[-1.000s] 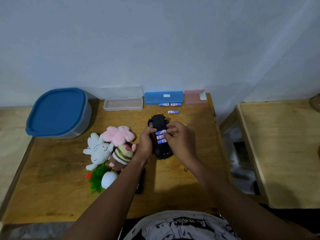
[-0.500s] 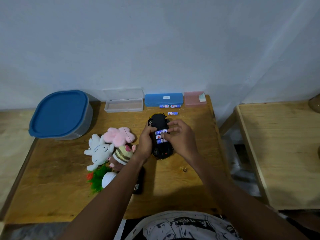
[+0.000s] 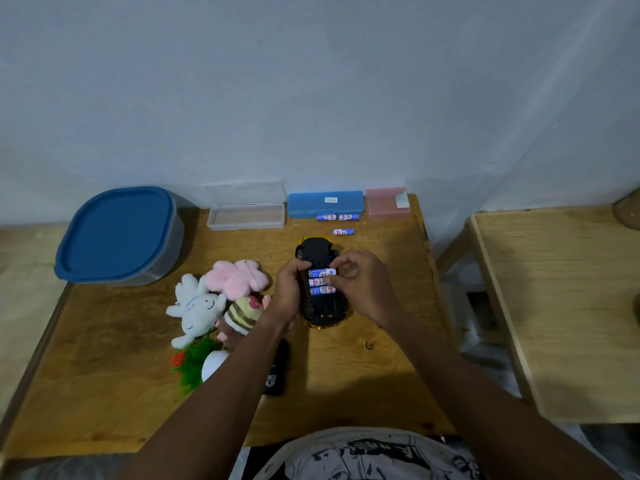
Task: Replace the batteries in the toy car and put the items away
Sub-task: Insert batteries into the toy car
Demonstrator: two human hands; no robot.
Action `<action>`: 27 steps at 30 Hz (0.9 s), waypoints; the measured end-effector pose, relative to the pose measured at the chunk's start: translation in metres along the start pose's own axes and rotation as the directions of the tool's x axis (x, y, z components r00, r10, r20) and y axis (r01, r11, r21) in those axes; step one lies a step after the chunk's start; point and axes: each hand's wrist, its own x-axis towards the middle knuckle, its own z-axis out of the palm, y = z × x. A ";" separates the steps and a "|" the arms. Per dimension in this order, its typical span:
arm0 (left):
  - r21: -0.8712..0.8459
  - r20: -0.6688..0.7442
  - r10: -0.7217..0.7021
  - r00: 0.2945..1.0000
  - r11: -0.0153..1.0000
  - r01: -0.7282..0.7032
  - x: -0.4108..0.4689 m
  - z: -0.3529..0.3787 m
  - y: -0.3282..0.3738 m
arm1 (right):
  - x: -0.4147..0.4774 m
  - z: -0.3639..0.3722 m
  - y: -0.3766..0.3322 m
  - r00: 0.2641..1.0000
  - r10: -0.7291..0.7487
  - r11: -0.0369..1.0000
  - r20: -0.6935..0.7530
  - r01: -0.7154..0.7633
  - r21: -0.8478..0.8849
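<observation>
A black toy car point(image 3: 317, 252) with yellow trim lies upside down on the wooden table point(image 3: 104, 393). Three blue-and-white batteries point(image 3: 320, 282) sit side by side in its open compartment. My left hand point(image 3: 289, 289) grips the car's left side. My right hand point(image 3: 360, 282) has its fingertips curled onto the right ends of the batteries, pinching the middle one. Three more batteries lie loose behind the car: two point(image 3: 337, 217) in front of the blue case point(image 3: 325, 202) and one point(image 3: 343, 232) closer to the car.
A large blue-lidded tub point(image 3: 117, 233) stands at back left, an open clear case point(image 3: 246, 216) and a pink case point(image 3: 386, 201) along the wall. Several plush toys point(image 3: 214, 306) lie left of the car. A black object point(image 3: 277, 372) lies under my left forearm. A second table point(image 3: 568, 306) stands right.
My right fingers have shifted slightly along the batteries in the car, from the top one down toward the middle one. My left hand keeps its hold on the car.
</observation>
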 end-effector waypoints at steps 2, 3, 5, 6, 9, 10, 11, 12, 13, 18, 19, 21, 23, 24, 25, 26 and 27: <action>-0.004 0.000 -0.002 1.000 1.000 0.002 0.001 -0.001 -0.001 | 0.000 0.000 0.001 1.000 -0.031 0.999 0.001 0.031 -0.026; -0.003 0.005 -0.002 1.000 1.000 0.002 0.001 -0.001 -0.001 | 0.000 0.001 0.001 0.999 -0.041 0.999 -0.004 0.040 -0.034; -0.001 0.005 -0.005 1.000 1.000 0.005 0.002 -0.002 -0.001 | 0.000 0.000 0.001 0.999 -0.039 0.999 -0.011 0.039 -0.037; 0.000 0.004 -0.006 1.000 1.000 0.006 0.001 -0.002 -0.001 | 0.000 0.000 0.001 0.999 -0.035 0.999 -0.016 0.034 -0.036; 0.005 -0.007 -0.009 1.000 1.000 0.009 0.002 -0.003 0.000 | -0.002 0.000 -0.001 1.000 -0.017 1.000 -0.022 0.017 -0.025; 0.003 -0.011 -0.005 1.000 1.000 0.005 0.002 -0.003 0.001 | -0.003 0.000 -0.002 1.000 -0.012 1.000 -0.015 0.011 -0.016; -0.003 -0.017 -0.001 1.000 1.000 0.001 0.002 -0.003 0.002 | -0.004 0.000 -0.003 1.000 -0.004 1.000 -0.005 0.004 -0.005; -0.009 -0.016 0.003 1.000 1.000 -0.003 0.003 -0.003 0.002 | -0.005 0.000 -0.005 1.000 0.001 1.000 0.006 -0.001 0.009; -0.014 -0.011 0.005 1.000 1.000 -0.006 0.004 -0.003 0.002 | -0.006 0.000 -0.006 1.000 0.005 1.000 0.018 -0.005 0.020; -0.024 -0.004 0.007 1.000 1.000 -0.007 0.003 -0.003 0.003 | -0.007 0.002 -0.007 0.998 -0.007 0.999 0.057 0.005 0.031; -0.034 -0.009 0.002 1.000 0.999 -0.002 0.002 -0.003 0.004 | -0.006 0.001 -0.007 0.999 -0.003 1.000 0.052 0.002 0.031; -0.045 -0.027 -0.006 1.000 0.999 0.005 0.002 -0.004 0.005 | -0.004 -0.002 -0.007 0.999 0.015 0.998 0.035 -0.017 0.060; -0.055 -0.033 -0.003 0.999 0.998 0.001 0.002 -0.005 0.006 | -0.002 -0.007 -0.007 0.998 0.044 0.993 0.035 -0.047 0.111; -0.058 -0.033 -0.003 0.999 0.998 0.001 0.002 -0.006 0.007 | -0.001 -0.010 -0.007 0.997 0.060 0.988 0.041 -0.065 0.138; -0.059 -0.027 -0.003 1.000 0.998 0.002 0.002 -0.007 0.007 | 0.000 -0.012 -0.008 0.996 0.081 0.981 0.047 -0.088 0.172; -0.060 -0.020 -0.005 1.000 0.998 0.003 0.001 -0.007 0.007 | 0.000 -0.014 -0.009 0.993 0.106 0.969 0.052 -0.115 0.217; -0.059 -0.015 -0.004 1.000 0.998 0.003 0.000 -0.006 0.007 | 0.000 -0.016 -0.010 0.989 0.134 0.951 0.059 -0.145 0.272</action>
